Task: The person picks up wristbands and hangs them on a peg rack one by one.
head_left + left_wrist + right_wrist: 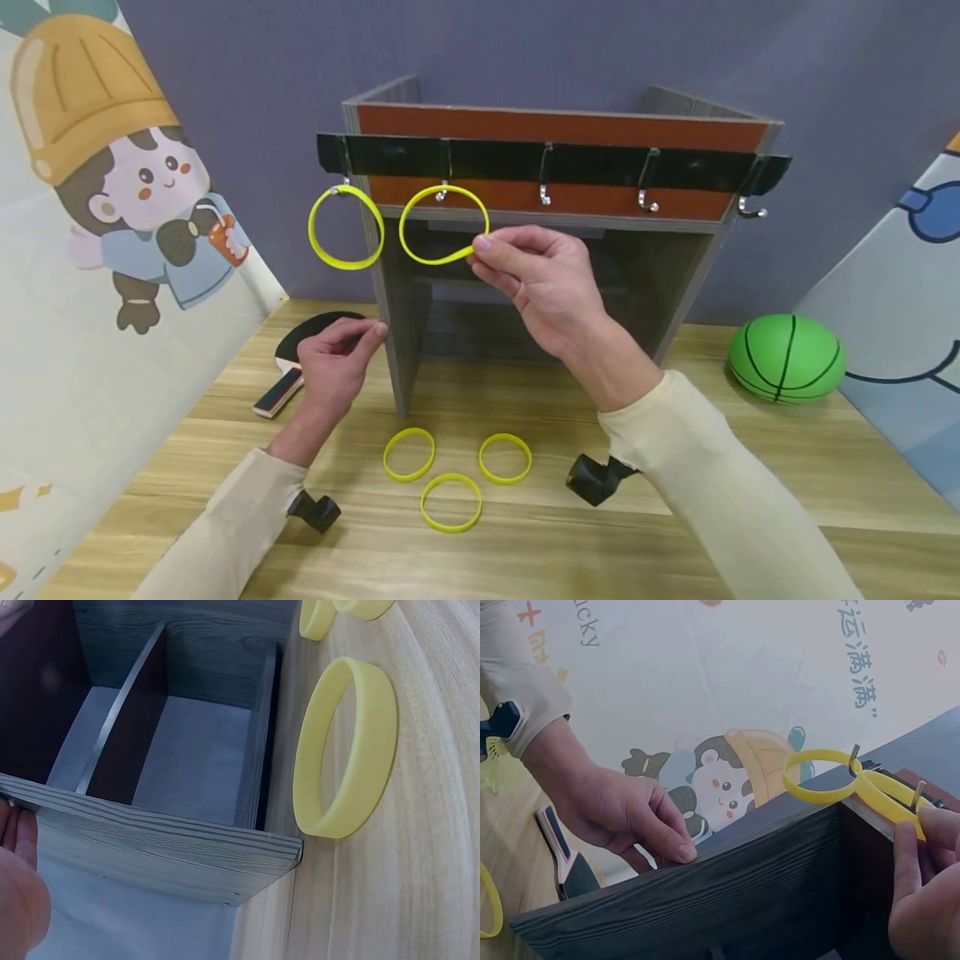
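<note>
My right hand (551, 283) pinches a yellow silicone wristband (405, 237) at its lower right side. The band's top edge is at the second hook (441, 197) from the left; whether it bears on the hook I cannot tell. Another yellow wristband (312, 242) hangs from the leftmost hook (347, 180). At the left side panel (393, 367) of a grey wooden shelf unit is my left hand (330, 367). In the right wrist view its thumb (676, 847) touches the panel's front edge, with the other fingers loosely bent on the outer side.
Three yellow wristbands (450, 527) lie on the wooden table (555, 550) before the shelf. More hooks (545, 198) line the black strip (495, 158) to the right. A table tennis bat (279, 393) lies at left, and a green ball (787, 358) rests at right.
</note>
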`<act>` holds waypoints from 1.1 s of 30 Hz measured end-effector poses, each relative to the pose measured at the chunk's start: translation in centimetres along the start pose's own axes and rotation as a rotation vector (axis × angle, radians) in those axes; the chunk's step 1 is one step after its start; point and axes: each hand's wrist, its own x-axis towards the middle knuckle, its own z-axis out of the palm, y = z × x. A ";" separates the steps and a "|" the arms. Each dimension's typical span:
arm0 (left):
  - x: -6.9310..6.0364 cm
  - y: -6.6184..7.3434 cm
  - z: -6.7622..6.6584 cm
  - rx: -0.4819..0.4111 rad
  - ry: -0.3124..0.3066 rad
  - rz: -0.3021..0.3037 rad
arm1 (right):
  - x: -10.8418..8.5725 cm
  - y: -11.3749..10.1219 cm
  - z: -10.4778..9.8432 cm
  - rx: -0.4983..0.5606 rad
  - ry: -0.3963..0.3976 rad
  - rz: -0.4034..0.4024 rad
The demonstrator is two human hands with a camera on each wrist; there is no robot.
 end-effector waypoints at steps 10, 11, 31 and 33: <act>0.1 0.5 0.2 -0.004 -0.001 -0.004 | 0.0 0.5 -0.3 -0.067 0.010 -0.034; 0.1 0.5 0.2 0.009 -0.001 -0.002 | 0.0 0.6 -0.3 -0.073 0.012 -0.040; 0.0 0.1 0.0 0.043 0.010 -0.018 | -0.3 0.8 -0.7 -0.205 0.050 0.004; 0.0 0.0 0.0 0.039 0.005 -0.022 | -0.5 0.8 -1.1 -0.210 0.048 0.013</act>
